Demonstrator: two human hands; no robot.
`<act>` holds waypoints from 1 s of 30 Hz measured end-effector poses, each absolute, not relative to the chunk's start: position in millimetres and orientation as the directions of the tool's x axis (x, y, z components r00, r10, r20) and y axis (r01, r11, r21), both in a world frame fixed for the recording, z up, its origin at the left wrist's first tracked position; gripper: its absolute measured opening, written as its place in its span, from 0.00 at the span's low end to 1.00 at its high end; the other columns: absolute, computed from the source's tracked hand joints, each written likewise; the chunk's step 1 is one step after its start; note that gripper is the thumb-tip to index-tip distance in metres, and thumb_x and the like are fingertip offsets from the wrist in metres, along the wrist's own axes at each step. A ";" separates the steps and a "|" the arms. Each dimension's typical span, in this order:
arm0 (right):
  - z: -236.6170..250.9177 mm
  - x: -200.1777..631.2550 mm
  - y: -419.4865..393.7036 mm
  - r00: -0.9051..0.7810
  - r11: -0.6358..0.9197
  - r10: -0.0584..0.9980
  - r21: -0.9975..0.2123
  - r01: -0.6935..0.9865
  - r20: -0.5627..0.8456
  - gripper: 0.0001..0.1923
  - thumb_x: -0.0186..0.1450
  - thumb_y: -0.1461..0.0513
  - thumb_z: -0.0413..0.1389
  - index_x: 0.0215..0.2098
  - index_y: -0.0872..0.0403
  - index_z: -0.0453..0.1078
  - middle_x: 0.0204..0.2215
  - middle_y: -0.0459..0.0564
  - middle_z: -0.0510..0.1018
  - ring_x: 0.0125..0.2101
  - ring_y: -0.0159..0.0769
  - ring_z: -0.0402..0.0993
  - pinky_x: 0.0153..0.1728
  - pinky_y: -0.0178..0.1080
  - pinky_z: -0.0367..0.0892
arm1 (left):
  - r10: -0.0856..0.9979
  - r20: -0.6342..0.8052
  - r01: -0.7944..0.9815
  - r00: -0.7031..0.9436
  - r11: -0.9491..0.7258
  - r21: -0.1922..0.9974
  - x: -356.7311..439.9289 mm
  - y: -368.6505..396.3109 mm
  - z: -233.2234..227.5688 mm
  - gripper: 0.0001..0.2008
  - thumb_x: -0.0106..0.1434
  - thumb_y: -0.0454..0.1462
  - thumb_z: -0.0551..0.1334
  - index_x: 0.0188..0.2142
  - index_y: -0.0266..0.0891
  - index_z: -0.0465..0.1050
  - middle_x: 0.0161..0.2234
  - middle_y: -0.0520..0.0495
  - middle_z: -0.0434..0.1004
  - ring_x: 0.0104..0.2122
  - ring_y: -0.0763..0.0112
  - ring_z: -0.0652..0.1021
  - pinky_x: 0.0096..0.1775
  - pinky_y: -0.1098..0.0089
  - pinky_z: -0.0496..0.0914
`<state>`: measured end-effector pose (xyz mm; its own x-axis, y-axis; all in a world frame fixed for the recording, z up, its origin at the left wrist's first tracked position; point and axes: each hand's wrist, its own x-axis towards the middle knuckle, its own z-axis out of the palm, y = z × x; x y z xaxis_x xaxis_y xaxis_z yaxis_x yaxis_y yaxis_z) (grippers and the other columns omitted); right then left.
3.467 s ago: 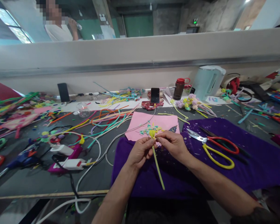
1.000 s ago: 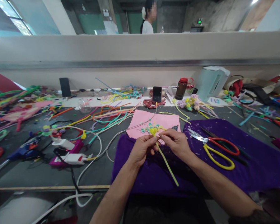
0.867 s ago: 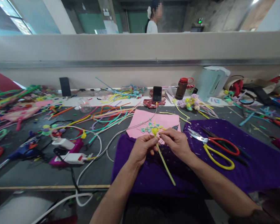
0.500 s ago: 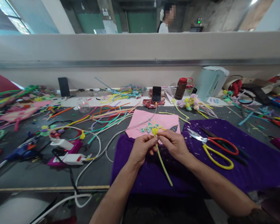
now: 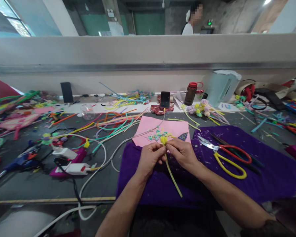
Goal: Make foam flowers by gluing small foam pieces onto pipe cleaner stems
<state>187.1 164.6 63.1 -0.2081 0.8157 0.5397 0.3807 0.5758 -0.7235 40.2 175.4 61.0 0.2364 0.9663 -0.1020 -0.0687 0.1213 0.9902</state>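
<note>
Both hands pinch a yellow pipe-cleaner flower (image 5: 163, 140) just under its head, above a purple cloth. Its pale green stem (image 5: 173, 179) hangs down toward me between the hands. My left hand (image 5: 151, 157) has thumb and forefinger closed on it from the left. From the other side, my right hand (image 5: 182, 153) grips the same spot, fingertips almost touching the left ones. Fingers hide where the stem meets the head. Beyond the hands, a pink sheet (image 5: 148, 126) carries small green and yellow fuzzy snippets (image 5: 158, 135).
Red-and-yellow-handled scissors (image 5: 219, 148) lie on the purple cloth (image 5: 278, 171) at right. A phone (image 5: 165, 99) charges behind the pink sheet. At left are a glue gun (image 5: 22, 159), plugs and a white cable (image 5: 106, 153). A bottle (image 5: 191, 93) and kettle (image 5: 223, 87) stand behind.
The hands and flower stay almost in place, with only a slight shift of the right fingers. In the background, a person has moved to the right.
</note>
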 end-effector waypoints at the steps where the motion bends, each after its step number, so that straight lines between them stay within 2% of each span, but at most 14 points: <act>1: 62.8 186.9 164.8 -0.207 0.574 0.817 -0.725 0.380 0.538 0.10 0.64 0.65 0.49 0.30 0.54 0.71 0.30 0.50 0.75 0.31 0.34 0.70 0.34 0.35 0.64 | 0.968 -0.104 -0.061 0.230 0.121 0.991 40.4 175.1 61.1 0.13 0.49 0.43 0.65 0.23 0.34 0.69 0.14 0.53 0.70 0.13 0.81 0.67 0.16 0.81 0.60; 8: 61.5 186.6 166.9 -0.186 0.539 0.840 -0.749 0.386 0.509 0.08 0.62 0.65 0.50 0.29 0.54 0.71 0.25 0.48 0.73 0.28 0.33 0.68 0.31 0.34 0.62 | 0.971 -0.100 -0.003 0.218 0.103 0.995 41.4 175.1 58.8 0.13 0.48 0.42 0.65 0.23 0.34 0.69 0.14 0.53 0.70 0.14 0.80 0.68 0.16 0.80 0.62; 16: 59.8 187.6 169.7 -0.115 0.446 0.895 -0.845 0.295 0.431 0.08 0.60 0.63 0.53 0.26 0.55 0.72 0.22 0.46 0.71 0.24 0.30 0.66 0.26 0.32 0.60 | 0.977 -0.058 0.039 0.205 0.051 0.998 42.7 174.8 57.9 0.13 0.50 0.43 0.64 0.24 0.34 0.70 0.15 0.53 0.70 0.14 0.80 0.68 0.17 0.79 0.63; 30: 62.4 186.3 171.9 -0.053 0.327 0.945 -0.922 0.210 0.323 0.06 0.57 0.64 0.56 0.24 0.56 0.72 0.21 0.45 0.71 0.24 0.30 0.65 0.25 0.32 0.61 | 0.984 -0.027 0.120 0.178 0.006 0.993 43.4 174.3 57.2 0.12 0.51 0.44 0.63 0.24 0.34 0.71 0.15 0.53 0.70 0.13 0.80 0.68 0.17 0.79 0.62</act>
